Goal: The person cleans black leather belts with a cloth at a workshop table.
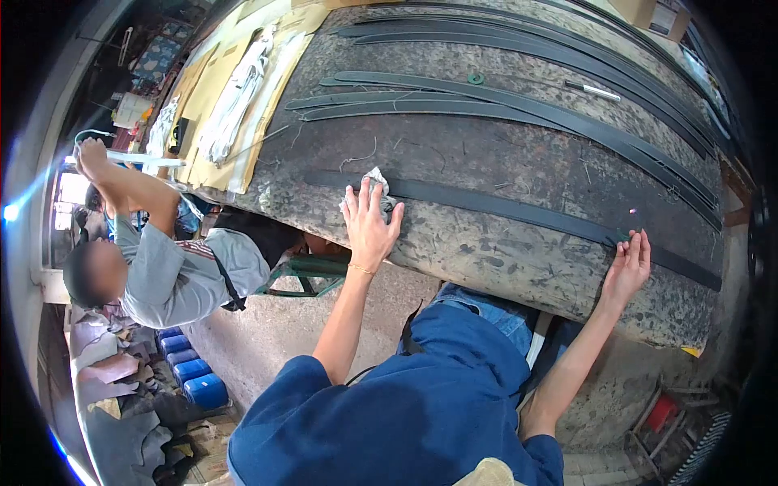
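Note:
A long dark leather strap [494, 204] lies across the worn table near its front edge. My left hand [371, 223] presses a crumpled whitish rag [376, 176] onto the strap toward its left end, fingers bent over the rag. Farther right, my right hand [628, 266] has its fingers pinched together at the strap's near edge. A small dark bit sticks out beside those fingertips. Behind this strap lies a group of stitched dark straps [454, 95], their rounded ends at the left. Loose threads are scattered around them.
More straps [486, 31] lie at the back of the table [284, 198], with a silver-and-black marker [593, 90] and a small green ring [475, 78]. Cardboard with white cord bundles [239, 97] covers the left end. A person [174, 267] in grey sits there. Blue containers [204, 389] stand on the floor.

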`<state>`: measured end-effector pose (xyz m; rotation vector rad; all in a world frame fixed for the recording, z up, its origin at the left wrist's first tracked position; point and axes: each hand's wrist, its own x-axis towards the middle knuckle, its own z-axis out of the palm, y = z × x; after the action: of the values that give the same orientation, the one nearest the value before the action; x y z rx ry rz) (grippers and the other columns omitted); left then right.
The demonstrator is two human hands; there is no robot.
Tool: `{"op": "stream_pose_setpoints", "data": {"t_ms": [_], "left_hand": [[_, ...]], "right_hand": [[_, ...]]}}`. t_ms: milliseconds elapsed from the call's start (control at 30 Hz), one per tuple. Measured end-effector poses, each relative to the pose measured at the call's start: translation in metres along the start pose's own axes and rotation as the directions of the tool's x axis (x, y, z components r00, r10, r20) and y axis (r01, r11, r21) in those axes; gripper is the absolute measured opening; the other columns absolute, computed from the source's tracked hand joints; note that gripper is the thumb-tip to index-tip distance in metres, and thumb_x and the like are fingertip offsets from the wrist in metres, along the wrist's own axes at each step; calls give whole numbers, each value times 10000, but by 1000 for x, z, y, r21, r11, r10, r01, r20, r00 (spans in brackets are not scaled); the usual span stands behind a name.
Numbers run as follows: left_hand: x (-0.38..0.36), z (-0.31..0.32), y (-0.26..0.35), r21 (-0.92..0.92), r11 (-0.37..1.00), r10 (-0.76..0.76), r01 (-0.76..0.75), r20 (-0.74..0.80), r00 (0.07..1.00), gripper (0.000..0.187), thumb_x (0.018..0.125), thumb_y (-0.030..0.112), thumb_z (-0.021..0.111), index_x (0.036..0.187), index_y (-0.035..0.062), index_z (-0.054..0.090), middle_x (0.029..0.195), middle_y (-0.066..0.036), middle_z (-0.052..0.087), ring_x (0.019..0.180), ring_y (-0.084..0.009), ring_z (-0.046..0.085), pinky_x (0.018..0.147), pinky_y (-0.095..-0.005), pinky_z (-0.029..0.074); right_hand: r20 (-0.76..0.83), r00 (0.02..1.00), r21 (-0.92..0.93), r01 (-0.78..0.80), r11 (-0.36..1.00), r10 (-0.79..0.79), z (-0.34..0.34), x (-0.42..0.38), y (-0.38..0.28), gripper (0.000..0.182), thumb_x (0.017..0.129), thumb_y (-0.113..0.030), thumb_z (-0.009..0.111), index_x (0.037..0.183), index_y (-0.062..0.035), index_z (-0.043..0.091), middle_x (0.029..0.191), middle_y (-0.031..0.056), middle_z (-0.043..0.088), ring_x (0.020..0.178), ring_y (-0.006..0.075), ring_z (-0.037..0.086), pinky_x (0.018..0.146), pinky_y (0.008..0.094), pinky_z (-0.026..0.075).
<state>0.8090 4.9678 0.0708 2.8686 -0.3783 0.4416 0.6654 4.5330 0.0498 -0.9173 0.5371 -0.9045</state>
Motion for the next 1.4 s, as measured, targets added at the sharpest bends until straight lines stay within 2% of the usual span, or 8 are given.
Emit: {"op": "stream_pose_setpoints", "data": {"t_ms": [667,867,1000,1133,1200,1267,1333,1400], "left_hand": [[10,-3,6,2,1000,23,-23,-103,994,471,828,357,663,1157,26,595,1316,-166,483,1203,-391,413,1003,-533,321],[18,6,-9,-11,999,-44,44,28,999,576,883,445,583,1283,38,504,1425,-195,394,1330,-449,326,1047,-613,277],[53,11,-39,18,998,-63,62,93,994,582,913,459,541,1332,59,476,1463,-173,372,1364,-410,309,1050,-603,285],[120,30,-83,-6,999,-48,48,-3,999,497,899,332,571,1301,46,512,1364,-146,474,1227,-352,474,966,-525,392],[136,30,-62,88,996,-16,22,-61,998,355,897,199,549,1206,24,563,1225,-164,546,1075,-370,557,890,-487,436],[136,51,-41,-128,980,126,-154,-205,971,216,897,92,506,1075,3,590,1089,-194,586,968,-402,574,829,-477,447],[111,49,33,-278,937,154,-212,-219,964,124,888,32,492,959,-6,585,956,-208,610,914,-409,565,809,-469,451],[82,50,112,-333,820,380,-465,-291,878,121,865,57,556,962,6,607,1004,-194,619,938,-376,581,811,-459,470]], "right_hand": [[-44,999,-74,12,997,-16,6,-3,1,236,941,-83,614,1150,26,612,963,81,643,713,70,554,639,230,489],[-28,999,-66,20,998,-22,8,-5,0,223,942,-81,611,1137,28,616,958,83,642,719,72,555,634,232,483],[-3,1000,-24,9,1000,-9,6,-5,-2,213,935,-72,618,1121,33,619,946,84,638,705,78,538,610,223,466],[-16,999,35,-30,999,30,6,-5,-4,248,919,-59,629,1138,48,586,957,108,633,670,88,538,583,230,448],[-3,1000,106,-29,994,29,0,-9,-6,215,898,-44,654,1095,30,611,928,86,643,667,89,550,560,216,447],[-21,1000,143,-14,990,17,-11,-22,-22,201,891,-44,663,1077,21,622,917,80,646,664,88,553,552,216,449],[-105,994,147,30,989,-15,-34,-35,-44,194,898,-46,655,1078,19,623,922,81,647,664,86,554,551,216,451],[-199,980,139,55,989,-27,-55,-49,-71,179,917,-51,631,1084,13,623,925,76,643,665,85,555,551,216,454]]}}
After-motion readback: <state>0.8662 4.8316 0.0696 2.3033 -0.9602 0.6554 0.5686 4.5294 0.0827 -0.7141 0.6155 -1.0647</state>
